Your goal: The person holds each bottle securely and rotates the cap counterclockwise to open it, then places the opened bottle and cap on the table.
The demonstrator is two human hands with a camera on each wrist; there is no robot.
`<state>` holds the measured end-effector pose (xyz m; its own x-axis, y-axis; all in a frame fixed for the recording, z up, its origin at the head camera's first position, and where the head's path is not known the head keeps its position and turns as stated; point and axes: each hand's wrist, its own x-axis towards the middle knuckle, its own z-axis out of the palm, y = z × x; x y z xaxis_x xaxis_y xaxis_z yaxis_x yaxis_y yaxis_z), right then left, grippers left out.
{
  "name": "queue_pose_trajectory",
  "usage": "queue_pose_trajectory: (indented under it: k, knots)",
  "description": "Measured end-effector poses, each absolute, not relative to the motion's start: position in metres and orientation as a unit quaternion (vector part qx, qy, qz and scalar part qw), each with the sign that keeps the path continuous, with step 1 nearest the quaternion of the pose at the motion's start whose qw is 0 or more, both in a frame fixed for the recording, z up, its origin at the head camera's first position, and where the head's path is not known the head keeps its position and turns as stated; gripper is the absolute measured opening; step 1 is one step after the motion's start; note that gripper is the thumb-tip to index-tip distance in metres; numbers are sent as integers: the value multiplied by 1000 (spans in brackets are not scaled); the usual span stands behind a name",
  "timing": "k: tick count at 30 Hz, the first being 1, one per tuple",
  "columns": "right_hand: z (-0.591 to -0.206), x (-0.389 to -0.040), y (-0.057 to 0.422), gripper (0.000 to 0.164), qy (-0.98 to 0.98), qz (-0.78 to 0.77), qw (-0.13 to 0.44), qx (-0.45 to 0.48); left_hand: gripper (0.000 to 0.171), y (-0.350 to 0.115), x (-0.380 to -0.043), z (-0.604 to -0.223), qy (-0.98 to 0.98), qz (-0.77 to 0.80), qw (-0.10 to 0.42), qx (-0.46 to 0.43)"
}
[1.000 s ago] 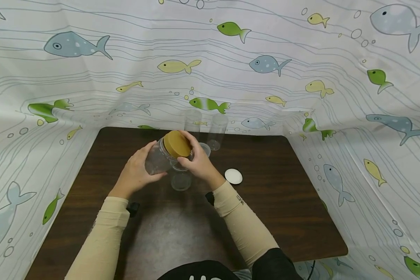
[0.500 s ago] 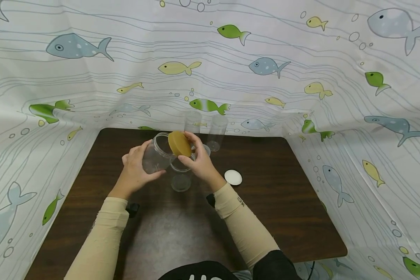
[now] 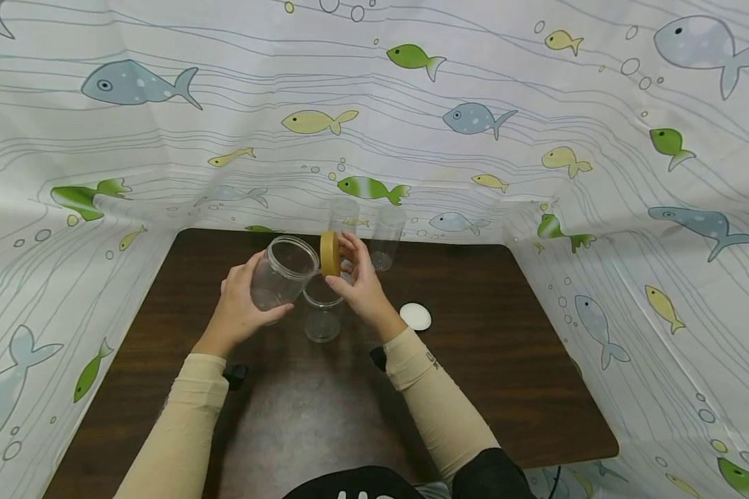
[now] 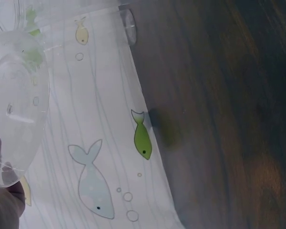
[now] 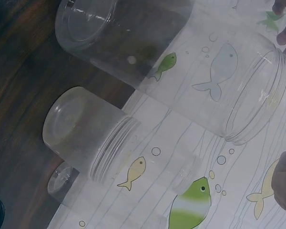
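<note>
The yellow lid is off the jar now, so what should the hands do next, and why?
Probably the right hand should set the yellow lid down on the table. The lid is clear of the open jar that the left hand holds tilted.

Dark wood-grain table (image 3: pixel 505 388), white round lid (image 3: pixel 415 316) lying flat on it, two tall clear tubes (image 3: pixel 387 235) at far edge, fish-print curtain (image 3: pixel 162 125) around.
</note>
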<state>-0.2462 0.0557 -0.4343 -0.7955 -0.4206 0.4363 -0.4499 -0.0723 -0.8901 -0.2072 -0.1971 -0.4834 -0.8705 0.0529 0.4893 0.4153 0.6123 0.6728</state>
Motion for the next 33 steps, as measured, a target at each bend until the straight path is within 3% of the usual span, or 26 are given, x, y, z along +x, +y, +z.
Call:
queue_pose_trajectory:
  k: [10,30,33]
  knots:
    - [-412,-230,61,80,-666,672,9,323,109,-199,-208,-487,-865,-438,208,-128]
    - [-447,-249,76,71,-606,763,32,224,106,-199,-211,-489,-865,-455,184,-104]
    - [-449,-250,79,75,-602,769,35,212,107,-199,-212,-491,-866,-454,180,-104]
